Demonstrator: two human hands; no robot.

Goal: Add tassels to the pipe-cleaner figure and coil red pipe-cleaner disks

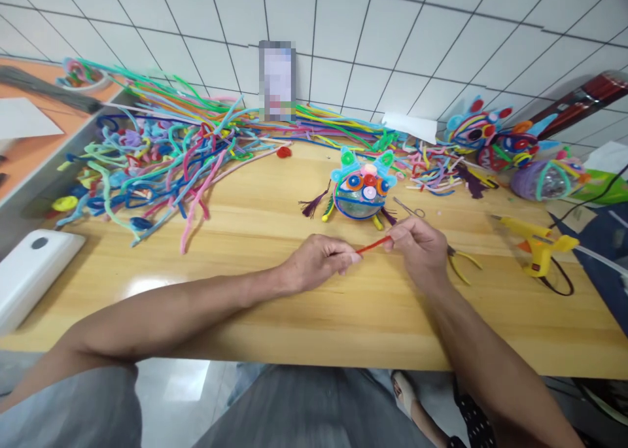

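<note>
Between my two hands a short red pipe cleaner [373,245] is stretched, slanting up to the right. My left hand [326,259] pinches its lower left end, and my right hand [419,246] pinches the other end. Just beyond them stands a colorful craft figure [362,189] with blue ears, round eyes and purple tassels. Small scissors [409,208] lie to its right. Yellow-handled pliers [464,265] rest beside my right wrist, partly hidden by it.
A pile of pipe cleaners [161,167] covers the table's [220,324] left. A yellow glue gun [537,242] with a cable lies right, below more craft figures [544,178]. A phone [277,80] leans on the tiled wall. A white box [42,271] is at left.
</note>
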